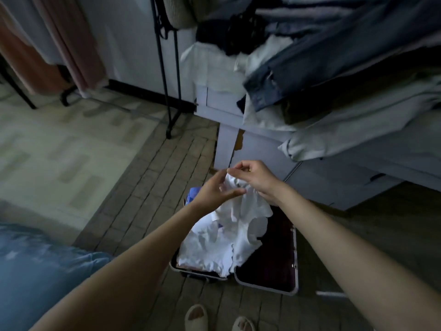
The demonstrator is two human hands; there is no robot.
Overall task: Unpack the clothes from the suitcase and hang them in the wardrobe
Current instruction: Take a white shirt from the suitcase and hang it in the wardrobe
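- Lifting: the right hand [254,179] pinches the top edge of a white garment [229,232]; the left hand [216,191], fingers loosely curled, touches the same bunched edge from the other side, though whether it truly grips cannot be told.
- Hanging below both hands, the garment trails down into the open suitcase [294,266] on the floor beneath them; its lower folds rest in the case's left half.
- Just beyond the left hand, something blue [194,195] shows in the suitcase; the half under the right forearm looks dark, its contents unclear.
- Farther out past the right hand, a heap of clothes [322,68] lies on a bed.
- Beyond the left hand stands a black garment rack [167,75].
- Judged progress: early to middle; this garment is not yet hung and more seems left inside.
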